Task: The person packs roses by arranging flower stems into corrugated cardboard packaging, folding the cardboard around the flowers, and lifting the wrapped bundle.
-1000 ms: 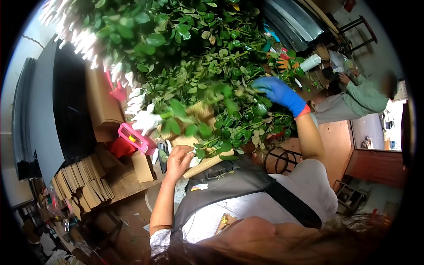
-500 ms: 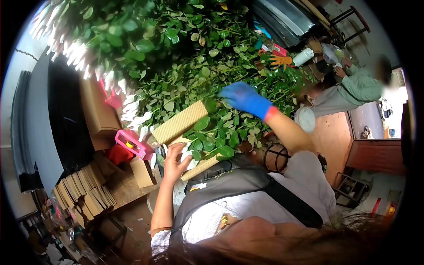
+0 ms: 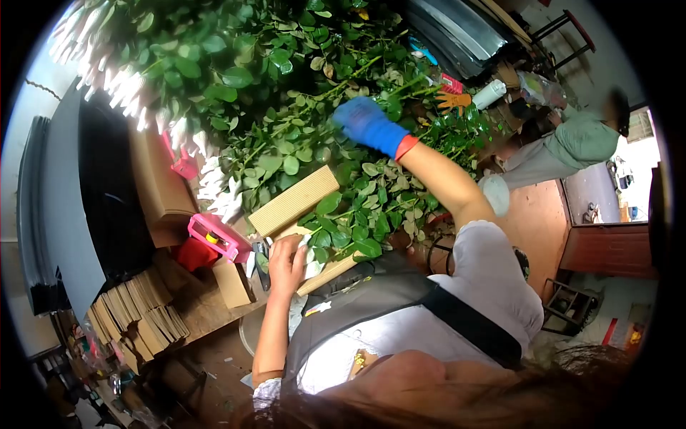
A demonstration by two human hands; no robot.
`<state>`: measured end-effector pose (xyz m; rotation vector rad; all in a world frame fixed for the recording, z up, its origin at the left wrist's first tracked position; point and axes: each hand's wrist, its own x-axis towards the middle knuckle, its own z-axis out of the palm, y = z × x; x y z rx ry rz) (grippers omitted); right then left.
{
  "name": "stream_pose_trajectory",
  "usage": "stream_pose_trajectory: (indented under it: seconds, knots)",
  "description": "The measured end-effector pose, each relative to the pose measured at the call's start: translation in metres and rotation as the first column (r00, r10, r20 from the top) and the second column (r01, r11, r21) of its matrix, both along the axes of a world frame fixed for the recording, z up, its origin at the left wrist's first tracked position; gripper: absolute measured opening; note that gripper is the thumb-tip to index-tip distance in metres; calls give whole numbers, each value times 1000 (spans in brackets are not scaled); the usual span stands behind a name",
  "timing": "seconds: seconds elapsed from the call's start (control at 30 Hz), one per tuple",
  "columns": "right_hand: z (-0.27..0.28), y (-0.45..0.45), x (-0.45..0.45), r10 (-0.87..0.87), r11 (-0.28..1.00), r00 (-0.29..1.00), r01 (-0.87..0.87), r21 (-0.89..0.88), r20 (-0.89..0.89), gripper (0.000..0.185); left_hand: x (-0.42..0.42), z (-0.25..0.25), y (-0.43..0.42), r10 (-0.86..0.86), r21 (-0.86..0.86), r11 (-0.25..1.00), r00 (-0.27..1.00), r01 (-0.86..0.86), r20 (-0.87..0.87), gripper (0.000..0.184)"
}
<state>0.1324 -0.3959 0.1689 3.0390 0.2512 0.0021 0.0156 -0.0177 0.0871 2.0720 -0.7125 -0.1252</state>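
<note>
My left hand (image 3: 287,257), bare, curls over white-sleeved flower heads (image 3: 312,259) of leafy stems lying in front of my apron. Beside it lies a ribbed cardboard strip (image 3: 294,201), with another pale strip (image 3: 330,273) nearer my body. My right hand (image 3: 366,126), in a blue glove with a red cuff, reaches out over the large heap of leafy stems (image 3: 286,136). Motion smears its fingertips against the leaves, so I cannot make out whether they grip a stem. Many white-sleeved heads (image 3: 136,93) line the left side of the heap.
A pink dispenser (image 3: 216,236) stands left of my left hand, near stacked cardboard pieces (image 3: 136,311). Black and grey sheets (image 3: 86,193) lean farther left. An orange glove (image 3: 453,101) and a white bucket (image 3: 494,194) are to the right. A person in green (image 3: 582,139) is beyond.
My gloved right hand has moved up and left, farther over the heap. My left hand has shifted slightly and its fingers have closed more over the white-sleeved heads.
</note>
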Motion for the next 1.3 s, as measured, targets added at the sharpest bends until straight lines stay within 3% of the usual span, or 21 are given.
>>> stream_pose_trajectory:
  seconds: [0.03,0.07,0.1,0.17,0.27,0.33,0.37,0.4,0.47,0.57,0.6,0.7,0.77,0.9,0.93,1.03,1.07,1.13,1.2,1.27,1.3]
  knots:
    - [10,-6,-3,-62,997,997,63,39,-40,39,3,-3,-2,20,10,1000,999,-20,36,20]
    - [14,-14,-17,7,998,918,-31,53,396,32,5,-5,-2,35,2,999,999,-35,35,18]
    - [48,-11,-30,38,997,843,-70,40,537,32,1,-7,-5,63,-10,998,998,-63,21,16]
    - [62,-23,-49,109,988,806,-153,27,582,36,0,-4,-8,71,-68,995,997,-70,4,15]
    - [48,-43,-87,55,934,908,-194,300,415,35,2,-14,-5,86,-132,985,977,-113,-195,19]
    - [49,-51,-117,106,916,956,-200,347,274,35,-2,-23,-4,114,-166,967,909,-194,-401,24]
    - [47,-52,-133,126,906,971,-196,376,201,35,-1,-41,4,157,35,988,942,-153,-295,43]
    - [37,-55,-149,98,918,985,-145,369,144,32,2,-59,7,133,-132,968,879,-215,-458,52]
    - [10,-58,-173,36,938,999,-44,343,29,28,1,-55,3,137,-155,966,914,-209,-381,70]
    - [-7,-51,-192,-122,985,983,137,106,-134,24,0,-33,-4,124,-248,953,970,-175,-207,76]
    - [-2,-43,-189,-236,969,922,247,-3,-308,30,-1,-37,-4,133,-234,956,972,-178,-194,77]
    - [-8,-40,-186,-375,927,874,359,-109,-310,28,-3,-42,-2,168,-213,955,969,-205,-179,80]
    - [-9,-34,-179,-349,937,854,312,-157,-386,26,-8,-33,-7,198,-226,943,957,-245,-209,81]
    - [-16,-39,-162,-303,941,789,159,-299,-535,27,-5,-11,-10,196,-134,969,976,-208,-99,65]
    - [1,-37,-145,-365,922,689,174,-345,-627,34,-6,-9,-11,219,-131,965,973,-227,-70,60]
    - [31,-31,-114,-282,939,761,93,-332,-585,43,-6,-12,-11,230,-121,966,973,-230,-18,58]
    - [44,-27,-102,-231,959,792,86,-271,-565,50,-5,-9,-10,199,-96,975,980,-199,-7,54]
    - [47,-15,-72,-133,990,866,134,-33,-481,45,-4,-7,-8,171,-61,983,984,-173,-39,51]
    - [25,-3,-38,27,980,966,26,199,-259,47,-1,-5,-9,156,-43,986,986,-159,-60,51]
    - [-37,1,-1,64,935,997,-44,353,-46,45,0,2,-12,165,-15,986,982,-167,-87,51]
    - [-58,8,6,22,976,984,16,215,-175,47,-2,3,-13,176,17,984,983,-176,-48,51]
